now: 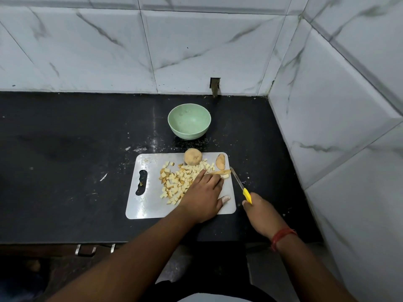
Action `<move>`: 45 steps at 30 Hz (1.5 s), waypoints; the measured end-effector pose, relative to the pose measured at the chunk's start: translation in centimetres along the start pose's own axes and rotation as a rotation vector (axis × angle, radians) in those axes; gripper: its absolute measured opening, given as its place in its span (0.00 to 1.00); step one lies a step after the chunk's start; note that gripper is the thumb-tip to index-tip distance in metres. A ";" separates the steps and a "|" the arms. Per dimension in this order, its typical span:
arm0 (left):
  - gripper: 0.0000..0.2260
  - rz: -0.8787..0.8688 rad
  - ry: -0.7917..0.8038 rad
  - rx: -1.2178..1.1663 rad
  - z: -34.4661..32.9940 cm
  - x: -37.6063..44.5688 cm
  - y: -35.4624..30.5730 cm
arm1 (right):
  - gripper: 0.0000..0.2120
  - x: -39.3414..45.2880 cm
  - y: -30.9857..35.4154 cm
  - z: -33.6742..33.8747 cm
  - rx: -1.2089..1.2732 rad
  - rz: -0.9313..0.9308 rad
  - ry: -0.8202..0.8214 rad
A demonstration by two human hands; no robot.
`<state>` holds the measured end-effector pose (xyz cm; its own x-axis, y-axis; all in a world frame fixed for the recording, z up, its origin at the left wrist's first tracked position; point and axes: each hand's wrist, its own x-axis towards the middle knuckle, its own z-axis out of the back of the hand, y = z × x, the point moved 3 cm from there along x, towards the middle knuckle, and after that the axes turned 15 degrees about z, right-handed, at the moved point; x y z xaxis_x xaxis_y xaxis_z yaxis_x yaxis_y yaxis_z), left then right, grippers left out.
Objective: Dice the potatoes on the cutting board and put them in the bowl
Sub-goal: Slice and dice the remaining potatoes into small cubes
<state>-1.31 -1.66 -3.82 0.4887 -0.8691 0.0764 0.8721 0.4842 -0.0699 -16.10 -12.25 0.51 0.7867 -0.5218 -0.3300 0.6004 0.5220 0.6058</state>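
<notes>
Head view, looking down past two forearms onto a black counter [65, 171]. Nearest, right hand [259, 212] off the board's right edge, clenched round the yellow handle of a small knife [239, 184], blade angled up-left, tip near the board's right rim, clear of the food. Red thread band [283, 236] at that wrist. Left hand [202, 192] flat, fingers straight, pressing down on the grey cutting board [150, 205], fingertips touching potato strips [221, 173] by the right edge. Beside that hand, to its left, heap of diced potato [174, 182] spread over the board's middle. Farther back on the board, one unpeeled whole potato [192, 156] and a potato half [220, 161], both uncut. Beyond the board, well apart from it, green bowl [189, 122], nothing visible inside. White marble-look tiled wall [196, 51] behind.

Judged step: cross-cutting the strips into cubes. Best done with left fingertips curled back rather than flat, strips lined up together, blade brought down squarely, cubes matched to those in the heap. Risk: straight fingers close to the cutting line; loose cubes near the rim rolling off. Dicing roughly half done; transfer to bowl not begun.
</notes>
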 end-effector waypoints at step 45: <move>0.28 0.056 -0.083 -0.068 -1.8 -2.7 2.0 | 0.07 -1.3 0.5 -3.3 -0.211 -0.062 0.155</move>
<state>-0.88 1.45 -5.93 0.5393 -0.8283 0.1520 0.8412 0.5214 -0.1434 -16.37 -9.06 -1.19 0.7505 -0.4556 -0.4787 0.6518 0.6298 0.4225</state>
